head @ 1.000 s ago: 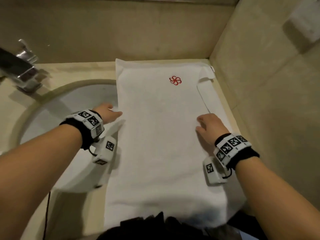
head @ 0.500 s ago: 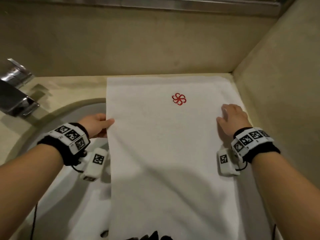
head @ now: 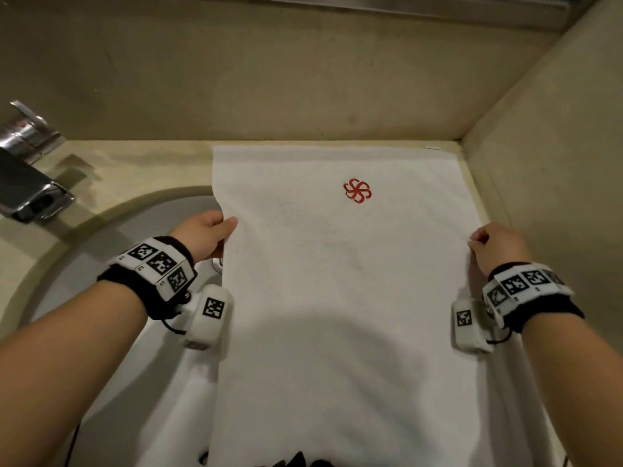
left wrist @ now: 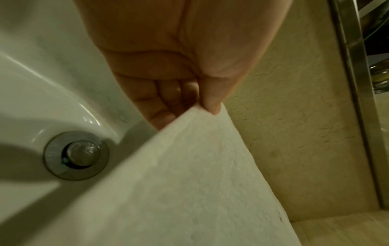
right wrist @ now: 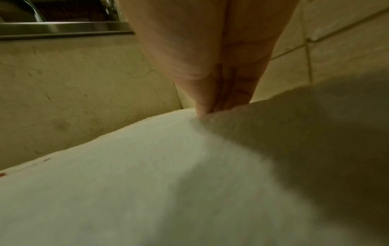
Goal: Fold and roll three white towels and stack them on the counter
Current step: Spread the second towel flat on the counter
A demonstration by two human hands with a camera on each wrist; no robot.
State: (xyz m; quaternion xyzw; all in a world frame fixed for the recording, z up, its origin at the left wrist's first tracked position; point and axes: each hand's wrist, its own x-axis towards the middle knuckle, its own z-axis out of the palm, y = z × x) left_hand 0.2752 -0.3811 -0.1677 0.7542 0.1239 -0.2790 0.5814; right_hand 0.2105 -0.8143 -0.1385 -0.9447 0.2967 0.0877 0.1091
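A white towel (head: pixel 340 298) with a red flower emblem (head: pixel 357 190) lies spread lengthwise on the beige counter (head: pixel 135 163), its far edge near the back wall. My left hand (head: pixel 209 232) pinches the towel's left edge over the sink; the left wrist view shows thumb and fingers (left wrist: pixel 208 99) clamped on the towel (left wrist: pixel 189 183). My right hand (head: pixel 495 246) pinches the right edge beside the side wall; in the right wrist view its fingers (right wrist: pixel 208 106) nip a raised fold of the towel (right wrist: pixel 147 174). Only this one towel shows.
A white sink (head: pixel 101 264) with a metal drain plug (left wrist: pixel 76 154) lies to the left, partly under the towel. A chrome faucet (head: pixel 30 183) stands at the far left. Beige walls close off the back and the right (head: pixel 556 163). A metal ledge (head: pixel 404 3) runs above.
The folded-over right flap has been opened out, so the towel lies wider. My right hand moved out to the right edge and now pinches it. The left hand keeps its hold on the left edge.
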